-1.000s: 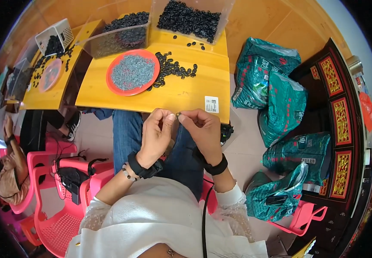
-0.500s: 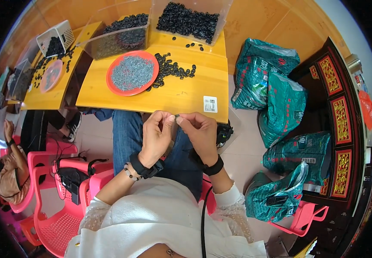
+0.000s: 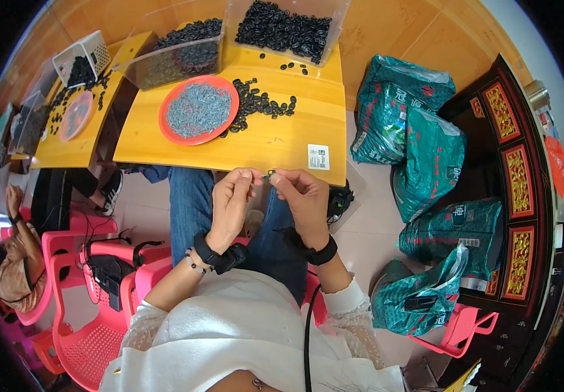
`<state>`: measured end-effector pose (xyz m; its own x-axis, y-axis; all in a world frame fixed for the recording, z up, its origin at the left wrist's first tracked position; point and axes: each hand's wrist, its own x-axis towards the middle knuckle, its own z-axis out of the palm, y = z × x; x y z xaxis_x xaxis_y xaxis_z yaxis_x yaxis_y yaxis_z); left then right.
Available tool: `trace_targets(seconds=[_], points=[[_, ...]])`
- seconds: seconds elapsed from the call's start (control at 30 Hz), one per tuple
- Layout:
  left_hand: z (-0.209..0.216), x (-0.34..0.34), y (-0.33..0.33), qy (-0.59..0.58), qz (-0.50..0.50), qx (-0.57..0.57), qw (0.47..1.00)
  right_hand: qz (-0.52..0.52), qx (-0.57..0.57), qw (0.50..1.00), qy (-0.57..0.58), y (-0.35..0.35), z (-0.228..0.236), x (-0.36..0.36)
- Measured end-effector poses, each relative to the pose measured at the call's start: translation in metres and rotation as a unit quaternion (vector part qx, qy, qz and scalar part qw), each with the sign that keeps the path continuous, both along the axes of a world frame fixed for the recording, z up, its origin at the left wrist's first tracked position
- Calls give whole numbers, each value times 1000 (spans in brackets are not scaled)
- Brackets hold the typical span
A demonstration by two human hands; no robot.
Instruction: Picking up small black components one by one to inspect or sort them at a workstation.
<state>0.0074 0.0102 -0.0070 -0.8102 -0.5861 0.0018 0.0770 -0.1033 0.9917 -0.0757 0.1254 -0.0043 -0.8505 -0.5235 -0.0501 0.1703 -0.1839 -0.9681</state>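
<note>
My two hands meet just past the near edge of the yellow table [image 3: 230, 149], above my knees. My right hand [image 3: 304, 199] pinches a small black oval piece [image 3: 271, 173] between thumb and forefinger. Fingertips nearly touching it, my left hand [image 3: 231, 199] is closed in a pinch on a thin grey piece [image 3: 263, 176], too small to make out well. On the table stands a red plate [image 3: 166, 125] heaped with small grey metal pins [image 3: 197, 110]. Loose black oval pieces [image 3: 262, 104] lie scattered to the plate's right.
Two clear bins [image 3: 184, 62] with black pieces stand at the table's back. A second table [image 3: 66, 153] at left holds a white basket [image 3: 102, 52] and pink plate [image 3: 76, 116]. Green sacks [image 3: 429, 163] line the right floor. Pink chairs [image 3: 89, 326] and another person's arm [image 3: 15, 199] are at left.
My fingertips have drawn slightly apart, and the small black piece now shows in my right pinch. My left hand has shifted a little left and turned.
</note>
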Motion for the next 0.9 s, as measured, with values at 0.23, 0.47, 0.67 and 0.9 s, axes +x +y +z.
trace_targets(seconds=[0.23, 0.47, 0.67, 0.9], points=[[-14, -24, -10, -58, 31, -249, 966, -55, 2, 998, 7, 19, 4, -14], [-20, -66, -27, -140, 85, -532, 831, -101, -1, 995, -2, 38, 2, -19], [-43, -84, -51, -239, 81, -605, 755, -53, 86, 994, 30, 39, 6, -14], [-49, -98, -41, -203, 132, -590, 770, -55, 96, 994, 18, 46, -6, -16]])
